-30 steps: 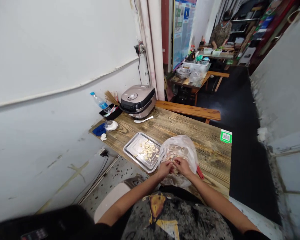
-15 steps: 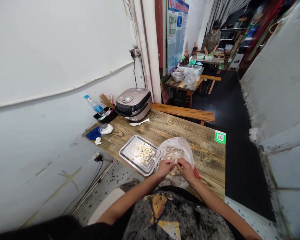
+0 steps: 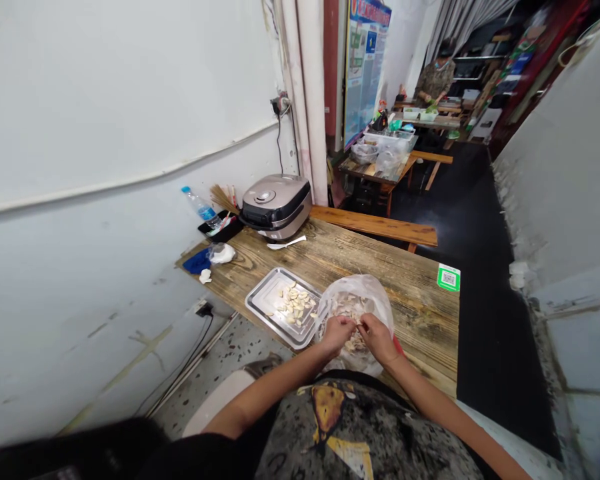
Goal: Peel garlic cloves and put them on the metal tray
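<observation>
Over the mouth of a clear plastic bag (image 3: 379,293), my two hands meet with their fingertips nearly touching. My left hand (image 3: 339,333) is closed in a pinch at the bag's left side. From the right, my right hand (image 3: 377,335) pinches too. Between the fingertips is a small piece, apparently a garlic clove, mostly hidden by the fingers. Unpeeled cloves and loose papery skins (image 3: 353,305) fill the bag. Just left of it lies a shallow metal tray (image 3: 263,297) with several pale peeled garlic cloves (image 3: 297,304) spread on it.
On the wooden table (image 3: 405,310) stand a rice cooker (image 3: 277,203), a white plastic knife (image 3: 287,243), a blue cloth (image 3: 197,261) and a black tray (image 3: 224,230) with a water bottle (image 3: 201,207). Something red (image 3: 397,345) lies beside the bag. A person (image 3: 436,79) works at a far table.
The view has shifted slightly, so everything sits a little further right. My hands stay together over the bag, their fingers slightly rearranged around the small piece.
</observation>
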Motion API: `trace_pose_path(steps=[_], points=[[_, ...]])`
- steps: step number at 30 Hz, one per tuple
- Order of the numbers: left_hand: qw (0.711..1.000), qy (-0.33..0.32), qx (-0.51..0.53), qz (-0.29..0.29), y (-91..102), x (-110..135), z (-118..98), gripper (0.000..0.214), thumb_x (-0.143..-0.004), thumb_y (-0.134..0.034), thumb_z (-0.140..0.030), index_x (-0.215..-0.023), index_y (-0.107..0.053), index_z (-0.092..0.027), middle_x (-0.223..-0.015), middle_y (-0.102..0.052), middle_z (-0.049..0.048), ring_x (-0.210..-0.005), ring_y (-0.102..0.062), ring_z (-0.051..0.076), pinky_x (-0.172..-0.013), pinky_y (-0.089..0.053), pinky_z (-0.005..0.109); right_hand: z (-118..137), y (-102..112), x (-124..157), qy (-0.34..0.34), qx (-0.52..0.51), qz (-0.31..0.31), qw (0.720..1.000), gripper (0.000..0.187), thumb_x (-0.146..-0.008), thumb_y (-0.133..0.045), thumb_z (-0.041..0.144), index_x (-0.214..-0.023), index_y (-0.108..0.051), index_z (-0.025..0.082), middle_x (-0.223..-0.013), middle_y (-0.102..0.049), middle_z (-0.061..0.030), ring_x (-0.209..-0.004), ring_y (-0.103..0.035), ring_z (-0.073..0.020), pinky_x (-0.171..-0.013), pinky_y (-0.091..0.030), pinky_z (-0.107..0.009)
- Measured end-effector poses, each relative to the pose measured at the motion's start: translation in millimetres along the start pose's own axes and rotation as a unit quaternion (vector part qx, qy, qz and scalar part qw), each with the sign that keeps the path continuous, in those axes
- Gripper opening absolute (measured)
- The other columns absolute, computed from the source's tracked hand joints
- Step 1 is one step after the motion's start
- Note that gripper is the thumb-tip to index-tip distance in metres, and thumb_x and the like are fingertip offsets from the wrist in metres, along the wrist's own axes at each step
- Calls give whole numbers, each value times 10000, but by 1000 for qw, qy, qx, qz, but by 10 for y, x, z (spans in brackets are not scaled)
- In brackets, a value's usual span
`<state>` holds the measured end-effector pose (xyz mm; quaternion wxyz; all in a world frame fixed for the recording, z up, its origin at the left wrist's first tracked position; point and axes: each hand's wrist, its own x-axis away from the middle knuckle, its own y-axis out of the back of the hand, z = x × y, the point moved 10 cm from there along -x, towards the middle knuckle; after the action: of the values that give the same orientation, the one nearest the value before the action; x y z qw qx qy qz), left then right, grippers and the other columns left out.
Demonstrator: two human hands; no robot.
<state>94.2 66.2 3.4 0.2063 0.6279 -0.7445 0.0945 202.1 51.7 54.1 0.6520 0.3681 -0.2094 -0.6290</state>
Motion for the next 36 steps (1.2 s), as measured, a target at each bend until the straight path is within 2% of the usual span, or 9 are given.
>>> trace_pose_path(steps=[6,10,16,21,23,26,30,33,36], points=[[996,19,71,45,-124,26,5,96,-649,-572,-182,-686,-619,-106,-516,-540,-24,-445,-456,66,-472,-380,184,-180,24,19,-59,-31,-1,998,41,-740,-470,230,-706,-470,207,-627,-517,3,-585,-491,-147,-566,-365,-235],[996,51,63,34,-108,30,71,74,-644,-574,-156,-665,-623,-104,-483,-528,-29,-442,-458,69,-476,-390,186,-113,-3,26,-19,10,6,1000,70,-744,-456,215,-674,-455,206,-629,-512,-4,-592,-486,-146,-565,-356,-234],[999,38,-13,18,-79,29,83,90,-635,-544,-147,-628,-623,-105,-474,-518,-32,-450,-455,66,-447,-355,163,65,-51,50,70,76,24,994,131,-788,-386,168,-681,-457,193,-675,-518,-23,-622,-497,-152,-582,-358,-239],[997,38,-69,-15,-29,30,117,106,-614,-553,-189,-585,-611,-105,-449,-475,-39,-428,-389,59,-408,-280,165,94,-75,51,82,68,47,993,129,-794,-396,168,-698,-478,189,-706,-538,-30,-654,-515,-158,-592,-365,-237],[997,35,-63,-20,-16,21,121,114,-611,-558,-204,-606,-615,-105,-457,-476,-40,-428,-377,57,-407,-272,167,43,-46,29,51,32,39,997,112,-778,-427,188,-688,-495,188,-693,-547,-27,-649,-517,-156,-599,-376,-241],[999,24,-30,-15,-3,-3,102,130,-616,-565,-219,-655,-617,-106,-474,-483,-41,-436,-387,57,-420,-290,166,-127,-51,3,-45,-90,44,994,98,-742,-511,273,-701,-525,185,-643,-564,-12,-601,-524,-144,-572,-399,-237],[1000,8,26,1,27,-36,47,139,-658,-544,-237,-688,-596,-112,-510,-506,-35,-442,-409,56,-440,-330,166,-285,-211,37,-164,-304,80,935,282,-676,-598,400,-830,-578,165,-640,-607,-9,-580,-562,-149,-541,-440,-244],[999,-38,34,11,53,-25,-55,207,-722,-507,-305,-676,-587,-120,-532,-528,-21,-459,-443,64,-466,-368,176,-289,-239,45,-180,-357,80,913,372,-667,-612,433,-908,-625,150,-730,-653,-41,-620,-586,-160,-584,-466,-270],[993,-74,62,71,-40,26,-118,289,-750,-503,-378,-732,-614,-113,-550,-556,-5,-506,-506,89,-533,-431,208,-269,-125,28,-160,-329,48,929,360,-696,-592,426,-926,-665,158,-854,-674,-72,-726,-604,-186,-659,-474,-301]])
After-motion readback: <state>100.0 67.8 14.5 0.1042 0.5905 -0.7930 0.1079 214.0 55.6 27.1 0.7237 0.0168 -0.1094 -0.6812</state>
